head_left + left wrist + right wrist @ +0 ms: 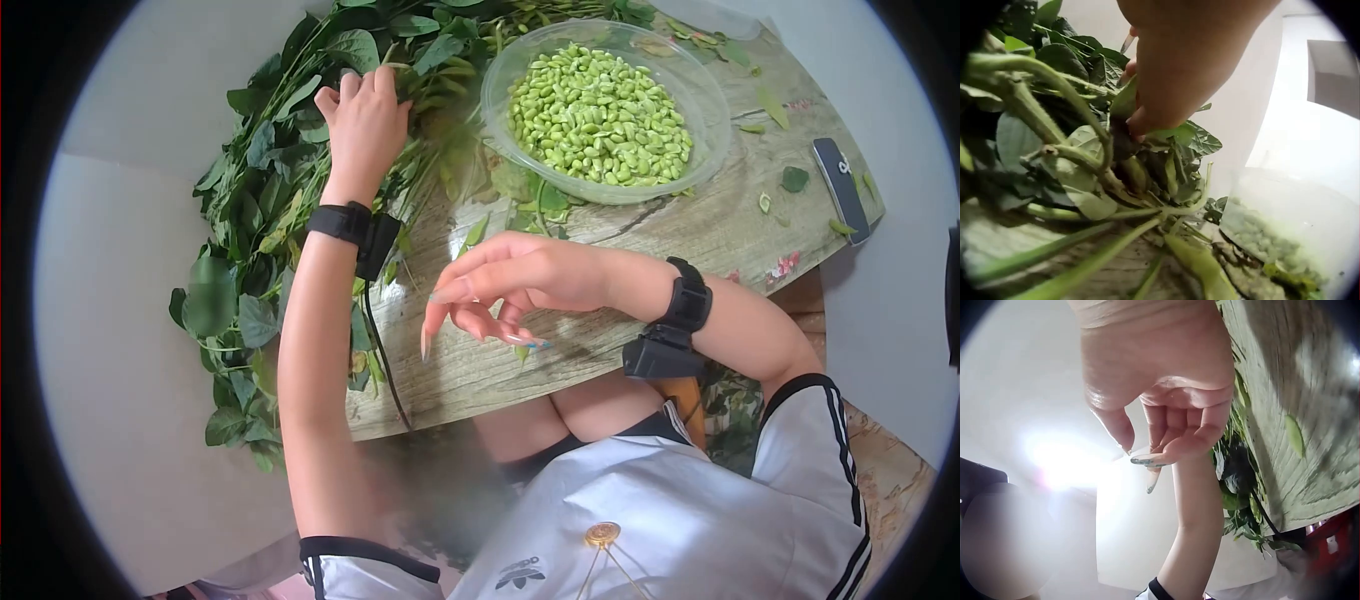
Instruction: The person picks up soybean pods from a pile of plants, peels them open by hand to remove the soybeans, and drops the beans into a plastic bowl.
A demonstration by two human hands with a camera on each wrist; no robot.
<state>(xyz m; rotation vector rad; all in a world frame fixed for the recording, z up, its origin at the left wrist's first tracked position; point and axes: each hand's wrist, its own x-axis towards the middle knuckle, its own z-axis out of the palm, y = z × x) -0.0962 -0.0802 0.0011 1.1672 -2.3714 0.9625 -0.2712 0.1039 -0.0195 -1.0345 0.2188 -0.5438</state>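
And there, on my feed, I saw it: white shirt point(680, 515), black-striped sleeves point(805, 435), round gold pendant point(602, 534), black wrist straps point(338, 222), one trailing black cable point(383, 355)!

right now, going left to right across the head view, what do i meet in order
Left hand → clear bowl of shelled green beans → small dark leaf → dark phone-like slab. The leafy stalks and right hand overlap others, so they're left out.
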